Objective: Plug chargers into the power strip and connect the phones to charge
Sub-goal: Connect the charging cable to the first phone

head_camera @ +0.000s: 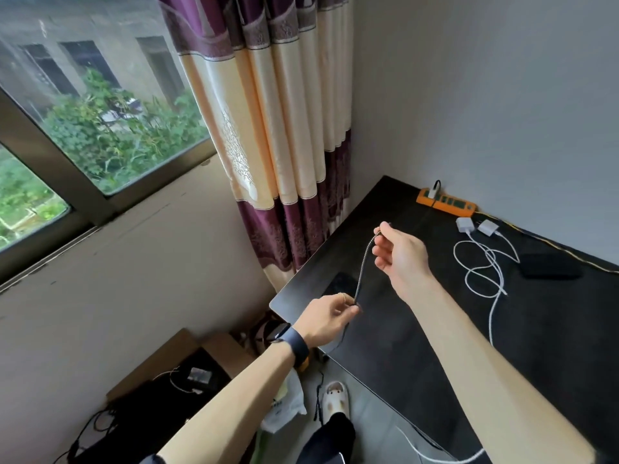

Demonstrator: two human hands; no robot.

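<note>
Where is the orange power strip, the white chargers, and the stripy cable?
Orange power strip (450, 201): head view, top face by its sockets.
Two white charger blocks (464, 225): head view, the left block's body.
Grey braided cable (364, 259): head view, mid-length between right hand (403, 254) and left hand (330, 316).

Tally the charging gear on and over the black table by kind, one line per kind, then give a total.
Power strip: 1, orange
Charger plugged into the strip: 1
Loose white chargers: 2
White cables: 2, tangled together
Braided cable: 1, held between left hand and right hand
Dark phones: 2
Total: 9
</note>
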